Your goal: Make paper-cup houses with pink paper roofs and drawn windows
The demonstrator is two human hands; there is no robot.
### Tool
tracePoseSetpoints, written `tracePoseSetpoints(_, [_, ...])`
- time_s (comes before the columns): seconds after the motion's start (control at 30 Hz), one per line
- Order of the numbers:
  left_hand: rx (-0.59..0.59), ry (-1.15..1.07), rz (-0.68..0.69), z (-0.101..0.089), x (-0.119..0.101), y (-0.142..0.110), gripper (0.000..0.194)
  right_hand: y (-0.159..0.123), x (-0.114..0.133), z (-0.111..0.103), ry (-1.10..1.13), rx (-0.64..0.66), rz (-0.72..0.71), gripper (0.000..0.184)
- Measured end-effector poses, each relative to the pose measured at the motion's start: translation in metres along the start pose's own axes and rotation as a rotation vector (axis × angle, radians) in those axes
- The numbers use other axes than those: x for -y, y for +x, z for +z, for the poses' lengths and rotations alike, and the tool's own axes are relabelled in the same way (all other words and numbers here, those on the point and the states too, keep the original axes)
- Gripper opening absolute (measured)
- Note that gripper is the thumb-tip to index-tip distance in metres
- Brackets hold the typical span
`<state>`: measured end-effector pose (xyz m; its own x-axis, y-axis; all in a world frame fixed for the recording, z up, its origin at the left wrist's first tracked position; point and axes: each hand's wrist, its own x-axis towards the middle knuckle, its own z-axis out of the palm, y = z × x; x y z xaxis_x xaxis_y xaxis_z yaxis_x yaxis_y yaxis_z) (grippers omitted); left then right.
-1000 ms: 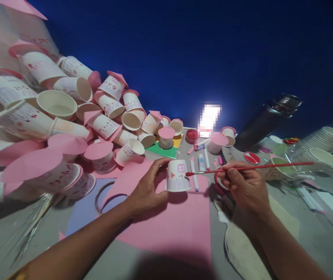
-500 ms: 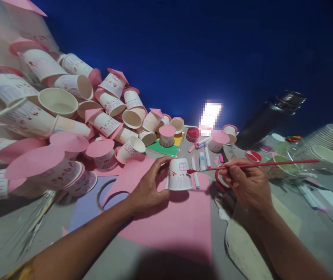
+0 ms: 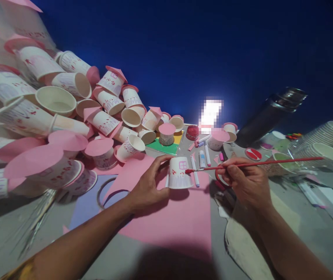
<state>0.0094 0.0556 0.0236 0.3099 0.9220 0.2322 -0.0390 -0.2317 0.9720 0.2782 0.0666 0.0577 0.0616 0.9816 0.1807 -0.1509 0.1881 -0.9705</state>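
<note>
An upside-down white paper cup (image 3: 179,173) with a pink window and red dabs stands on a pink paper sheet (image 3: 172,217). My left hand (image 3: 149,186) grips its left side, thumb and fingers closed round it. My right hand (image 3: 246,182) pinches a long red-handled paintbrush (image 3: 259,164). The brush's red tip rests at the cup's right side.
A big heap of decorated paper cups (image 3: 67,128) with pink paper lids fills the left. Markers (image 3: 201,159), a red paint pot (image 3: 192,132) and more cups lie behind. A dark steel flask (image 3: 268,116) and stacked plain cups (image 3: 323,144) stand at the right. A lavender sheet (image 3: 87,202) lies beside the pink one.
The brush tip has stayed at the cup's right side with only small shifts. My left hand keeps its hold on the cup. The view has drifted slightly.
</note>
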Motion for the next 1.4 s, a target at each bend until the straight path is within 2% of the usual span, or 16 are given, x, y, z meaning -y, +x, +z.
tracePoseSetpoints(0.1, [0.007, 0.047, 0.016, -0.0002, 0.0004, 0.0001, 0.072, -0.0022, -0.0024, 0.0008, -0.005, 0.02, 0.006, 0.021])
tracePoseSetpoints(0.33, [-0.005, 0.05, 0.006, -0.0018, 0.0, -0.0008, 0.072, 0.0004, 0.0031, -0.0026, -0.015, -0.026, -0.082, 0.021])
tracePoseSetpoints(0.57, [0.002, 0.111, 0.03, -0.0014, 0.0004, 0.0, 0.073, -0.0018, -0.0004, -0.0031, -0.057, 0.051, -0.068, 0.015])
tracePoseSetpoints(0.83, [0.004, 0.11, 0.021, -0.0019, 0.0006, -0.0007, 0.073, -0.0001, 0.0062, -0.0018, -0.003, 0.005, -0.102, 0.018])
tracePoseSetpoints(1.07, [0.004, 0.163, 0.064, -0.0009, -0.0033, -0.0001, 0.071, -0.006, 0.0002, -0.0013, -0.09, 0.067, -0.082, 0.015])
tracePoseSetpoints(1.4, [0.013, 0.232, 0.071, -0.0036, -0.0009, -0.0014, 0.072, -0.0061, 0.0027, -0.004, -0.149, 0.045, -0.135, 0.015])
